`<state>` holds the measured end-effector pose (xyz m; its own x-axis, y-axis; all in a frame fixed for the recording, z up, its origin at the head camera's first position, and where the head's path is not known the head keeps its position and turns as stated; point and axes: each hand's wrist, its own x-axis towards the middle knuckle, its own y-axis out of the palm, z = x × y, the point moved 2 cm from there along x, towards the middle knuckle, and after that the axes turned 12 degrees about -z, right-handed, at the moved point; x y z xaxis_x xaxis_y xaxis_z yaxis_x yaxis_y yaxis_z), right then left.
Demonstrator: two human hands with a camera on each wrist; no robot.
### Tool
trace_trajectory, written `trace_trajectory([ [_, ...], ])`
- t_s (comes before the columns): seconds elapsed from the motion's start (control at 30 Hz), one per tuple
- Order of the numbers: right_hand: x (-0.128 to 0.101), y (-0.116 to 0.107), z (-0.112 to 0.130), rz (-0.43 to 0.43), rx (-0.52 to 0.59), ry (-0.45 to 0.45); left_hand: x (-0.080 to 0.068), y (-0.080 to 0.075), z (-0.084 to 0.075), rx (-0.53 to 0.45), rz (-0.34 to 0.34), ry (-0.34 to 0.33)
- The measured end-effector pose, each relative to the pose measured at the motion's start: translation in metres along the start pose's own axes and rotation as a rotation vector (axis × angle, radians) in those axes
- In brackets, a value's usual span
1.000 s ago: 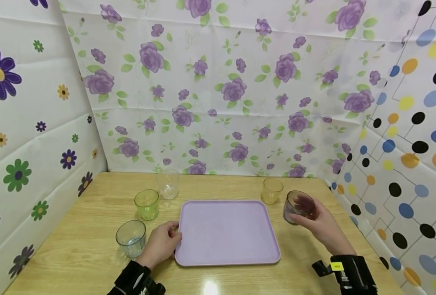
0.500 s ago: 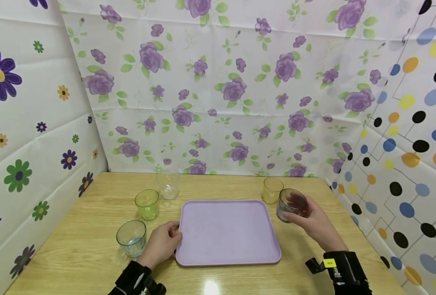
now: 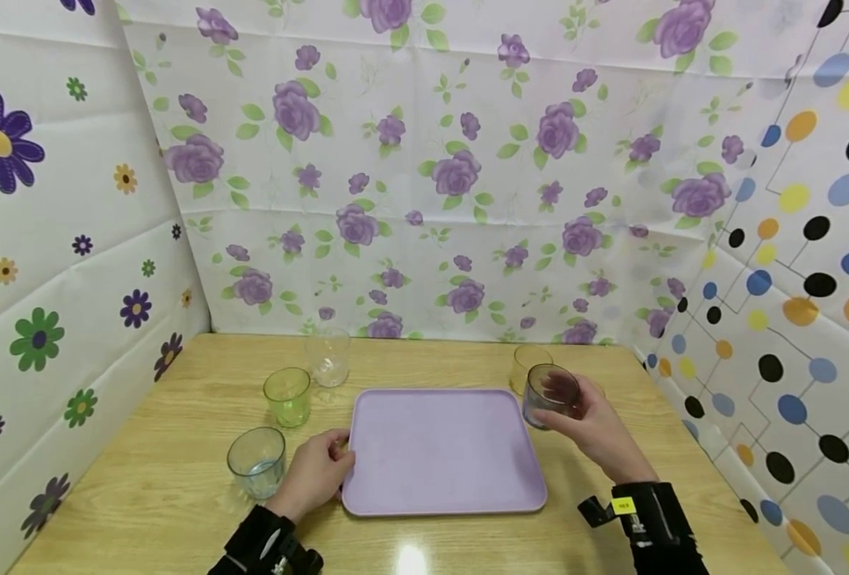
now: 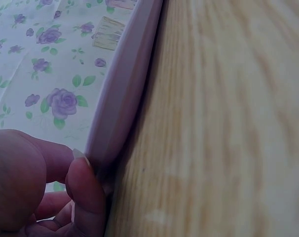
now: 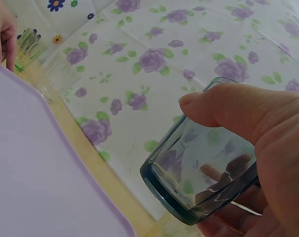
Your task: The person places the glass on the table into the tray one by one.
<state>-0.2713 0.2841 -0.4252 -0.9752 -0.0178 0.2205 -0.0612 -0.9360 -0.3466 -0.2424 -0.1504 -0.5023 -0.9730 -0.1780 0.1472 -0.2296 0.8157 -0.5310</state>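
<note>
A grey-tinted drinking glass (image 3: pixel 541 398) is in my right hand (image 3: pixel 602 431), with thumb and fingers wrapped round its side. In the right wrist view the glass (image 5: pixel 186 170) shows its thick base and see-through wall, and the thumb (image 5: pixel 213 106) lies along it near the rim. In the head view it overlaps the right edge of the lilac tray (image 3: pixel 442 455). My left hand (image 3: pixel 314 473) pinches the tray's left edge; the left wrist view shows thumb and fingers at the tray's rim (image 4: pixel 122 84), low over the wood.
Behind the held glass, partly hidden, stands a yellow glass (image 3: pixel 526 358). Left of the tray are a bluish glass (image 3: pixel 257 467), a green glass (image 3: pixel 287 399) and a clear glass (image 3: pixel 328 359). Patterned cloth walls (image 3: pixel 410 271) close off the back and sides of the wooden table (image 3: pixel 144 447).
My right hand has moved left with the grey glass, from right of the tray to its right edge, and now covers part of the yellow glass. The left hand and tray stay put.
</note>
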Motion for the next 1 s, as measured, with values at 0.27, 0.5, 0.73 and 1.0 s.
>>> trace_trajectory([
  [0.27, 0.005, 0.014, -0.001, 0.016, 0.029, 0.001, 0.002, -0.003, 0.000, 0.001, -0.001, 0.004],
  [0.5, 0.008, 0.021, -0.002, 0.021, 0.028, 0.010, 0.001, -0.003, 0.000, 0.002, 0.004, -0.004],
  [0.73, 0.012, 0.029, -0.004, 0.017, 0.027, -0.011, 0.001, -0.002, -0.001, -0.003, 0.002, -0.002],
  [1.0, 0.015, 0.039, -0.003, 0.023, 0.029, 0.008, -0.001, -0.001, -0.001, -0.006, 0.002, -0.012],
])
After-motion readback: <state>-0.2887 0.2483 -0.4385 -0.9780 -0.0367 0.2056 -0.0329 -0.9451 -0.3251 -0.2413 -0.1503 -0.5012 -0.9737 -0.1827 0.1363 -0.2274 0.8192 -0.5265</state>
